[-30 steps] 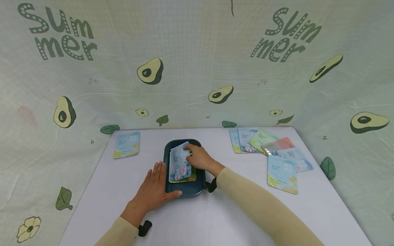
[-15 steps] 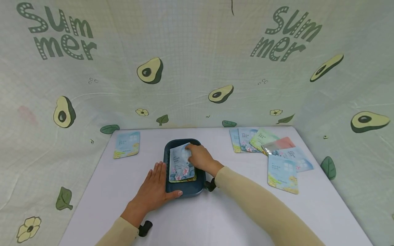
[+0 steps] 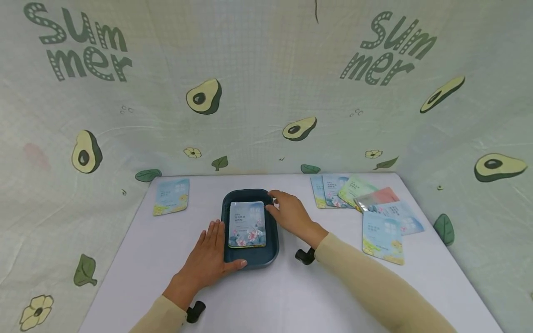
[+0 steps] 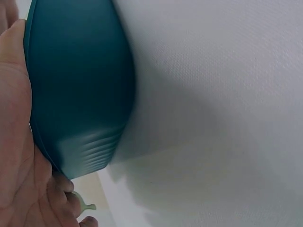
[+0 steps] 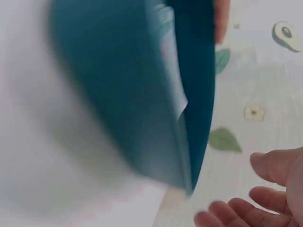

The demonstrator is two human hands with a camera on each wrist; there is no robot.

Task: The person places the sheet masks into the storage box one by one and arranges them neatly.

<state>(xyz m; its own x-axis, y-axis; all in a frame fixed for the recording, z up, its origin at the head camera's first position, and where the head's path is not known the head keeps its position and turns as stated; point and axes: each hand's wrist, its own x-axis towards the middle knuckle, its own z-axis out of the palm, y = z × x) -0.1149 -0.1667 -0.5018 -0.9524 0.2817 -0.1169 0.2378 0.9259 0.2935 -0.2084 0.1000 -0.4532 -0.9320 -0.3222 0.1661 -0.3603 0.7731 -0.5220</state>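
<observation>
A dark blue-green tray (image 3: 250,259) stands in the middle of the white table, holding a small stack of flat printed packets. On top lies a pale blue packet with pink flowers (image 3: 247,224), which looks like a sheet mask sachet. My left hand (image 3: 209,255) rests along the tray's left side with straight fingers, its thumb at the front corner. My right hand (image 3: 293,215) hovers at the tray's upper right rim, fingers loosely bent and holding nothing. In the right wrist view, its fingers (image 5: 255,217) and thumb are apart, beside the tray wall (image 5: 118,94).
At the back left lies one blue packet with yellow flowers (image 3: 171,197). Several overlapping packets spread over the right side, among them a green one (image 3: 356,188), a red and silver one (image 3: 376,198) and a blue one (image 3: 383,236). A printed cloth (image 3: 250,148) hangs behind the table.
My right hand has let go of the flowered packet, which now lies flat and square on the stack. That hand has moved right to the tray's rim. The left hand has not moved.
</observation>
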